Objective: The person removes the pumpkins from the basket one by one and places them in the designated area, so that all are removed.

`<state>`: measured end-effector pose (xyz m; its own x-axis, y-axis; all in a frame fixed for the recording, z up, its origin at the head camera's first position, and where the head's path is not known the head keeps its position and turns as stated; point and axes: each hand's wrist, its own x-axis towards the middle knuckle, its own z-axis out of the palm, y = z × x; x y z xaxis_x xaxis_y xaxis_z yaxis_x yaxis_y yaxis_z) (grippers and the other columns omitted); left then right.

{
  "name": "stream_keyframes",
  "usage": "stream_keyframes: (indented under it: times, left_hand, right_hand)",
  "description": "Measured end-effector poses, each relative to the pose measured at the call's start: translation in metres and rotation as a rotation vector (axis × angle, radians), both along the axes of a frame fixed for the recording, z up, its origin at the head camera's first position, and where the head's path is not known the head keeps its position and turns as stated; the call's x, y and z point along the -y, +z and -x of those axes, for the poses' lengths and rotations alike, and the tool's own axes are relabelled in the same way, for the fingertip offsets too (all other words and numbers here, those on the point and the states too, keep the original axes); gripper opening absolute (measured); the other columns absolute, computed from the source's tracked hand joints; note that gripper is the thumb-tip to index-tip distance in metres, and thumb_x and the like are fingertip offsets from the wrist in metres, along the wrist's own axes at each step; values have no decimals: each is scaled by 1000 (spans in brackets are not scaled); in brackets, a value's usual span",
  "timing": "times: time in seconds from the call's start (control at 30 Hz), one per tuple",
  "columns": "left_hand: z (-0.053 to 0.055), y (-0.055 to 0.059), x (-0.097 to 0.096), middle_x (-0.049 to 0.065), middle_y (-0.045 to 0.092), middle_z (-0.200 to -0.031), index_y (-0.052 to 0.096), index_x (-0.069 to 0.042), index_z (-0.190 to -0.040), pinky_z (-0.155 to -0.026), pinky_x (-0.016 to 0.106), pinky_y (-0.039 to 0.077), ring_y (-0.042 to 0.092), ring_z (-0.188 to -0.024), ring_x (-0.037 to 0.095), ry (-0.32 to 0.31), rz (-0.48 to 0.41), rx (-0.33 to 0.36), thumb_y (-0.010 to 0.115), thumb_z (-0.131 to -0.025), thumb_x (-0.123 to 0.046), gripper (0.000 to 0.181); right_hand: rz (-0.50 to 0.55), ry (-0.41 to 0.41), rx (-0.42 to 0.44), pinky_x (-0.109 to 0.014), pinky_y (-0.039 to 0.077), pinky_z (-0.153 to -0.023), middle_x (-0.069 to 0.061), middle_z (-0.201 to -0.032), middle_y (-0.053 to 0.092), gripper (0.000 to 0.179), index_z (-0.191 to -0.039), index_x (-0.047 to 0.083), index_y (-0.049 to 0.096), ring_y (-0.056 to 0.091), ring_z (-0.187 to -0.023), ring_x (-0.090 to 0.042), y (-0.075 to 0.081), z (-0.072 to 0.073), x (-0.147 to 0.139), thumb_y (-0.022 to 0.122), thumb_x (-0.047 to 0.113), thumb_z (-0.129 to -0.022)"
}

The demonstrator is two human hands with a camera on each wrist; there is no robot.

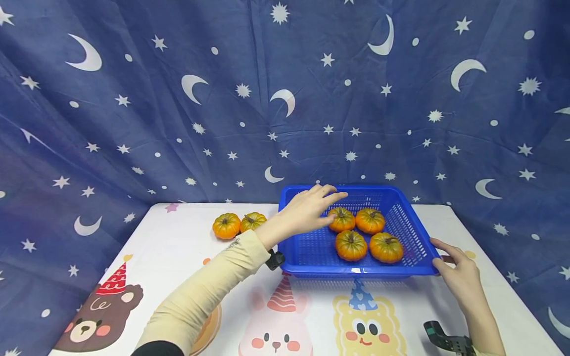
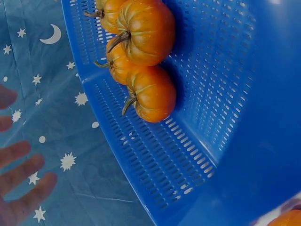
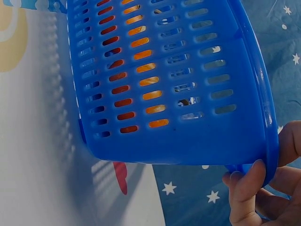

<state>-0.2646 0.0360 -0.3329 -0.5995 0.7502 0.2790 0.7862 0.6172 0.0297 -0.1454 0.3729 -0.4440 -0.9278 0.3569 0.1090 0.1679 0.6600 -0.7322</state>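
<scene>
A blue plastic basket with slotted walls stands on the table. Inside it several small orange-green pumpkins sit grouped toward the middle and right; the left wrist view shows their curved stems and ribbed skins. My left hand hovers over the basket's left part, fingers extended and apart, its fingertips overlapping the nearest back pumpkin in the head view. At the front right corner my right hand grips the basket rim between thumb and fingers.
Two more pumpkins, one at the far left and one beside it, lie on the table left of the basket, near my left sleeve. The white tablecloth bears cartoon animals. A blue curtain with moons and stars hangs behind.
</scene>
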Motion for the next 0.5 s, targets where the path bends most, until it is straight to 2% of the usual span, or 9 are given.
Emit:
stream_keyframes:
  times: [0.03,0.07,0.13,0.17,0.23,0.27,0.33,0.5]
  left_hand:
    - [1,0,-1,1,53,-136,44,-28,-144,-93,34,51,55,-116,18,-12,18,13,58,-93,-32,53]
    - [2,1,-3,0,52,-137,44,-29,-144,-91,33,52,54,-115,17,-24,39,28,57,-93,-33,53]
    - [4,1,-6,-1,51,-137,43,-30,-144,-82,30,52,53,-114,15,-49,76,58,57,-93,-35,53]
    - [5,1,-8,-1,50,-138,43,-30,-145,-83,29,52,53,-115,15,-65,92,74,57,-94,-35,53]
    - [8,0,-12,-2,50,-138,43,-30,-145,-86,29,52,52,-118,14,-94,121,104,56,-94,-35,52]
    - [9,0,-13,-2,50,-138,43,-30,-144,-87,29,51,52,-119,14,-108,133,119,56,-94,-35,52]
    - [12,-1,-17,-2,50,-138,44,-30,-144,-92,29,50,51,-121,15,-132,151,148,55,-95,-34,51]
    - [18,-7,-27,-2,51,-137,45,-28,-143,-96,29,48,51,-120,14,-181,205,177,55,-95,-34,49]
  right_hand:
    - [-11,-13,-3,-19,47,-56,-16,-135,49,49,-142,14,47,50,-107,-20,-5,3,-3,51,16,-93]
    - [-1,2,-3,-19,47,-57,-19,-136,48,50,-143,12,47,50,-110,-26,-6,3,-5,51,15,-93]
    - [-20,-10,-8,-21,48,-55,-16,-136,49,50,-143,15,47,50,-107,-20,-13,7,-10,52,16,-93]
    - [1,-7,-1,-21,48,-57,-21,-137,47,50,-143,12,47,49,-110,-27,-13,7,-11,52,15,-93]
    - [-37,-16,-14,-24,50,-55,-16,-135,49,49,-143,17,48,50,-104,-15,-21,10,-15,52,20,-94]
    - [-16,4,-12,-24,50,-56,-19,-137,47,50,-143,17,46,50,-108,-21,-20,9,-17,53,20,-94]
    - [-44,-9,-20,-29,52,-55,-14,-135,48,49,-143,22,47,49,-102,-11,-24,10,-18,53,23,-94]
    - [-13,-13,-25,-21,48,-54,-20,-134,49,49,-141,13,49,49,-104,-22,-12,5,-8,53,16,-92]
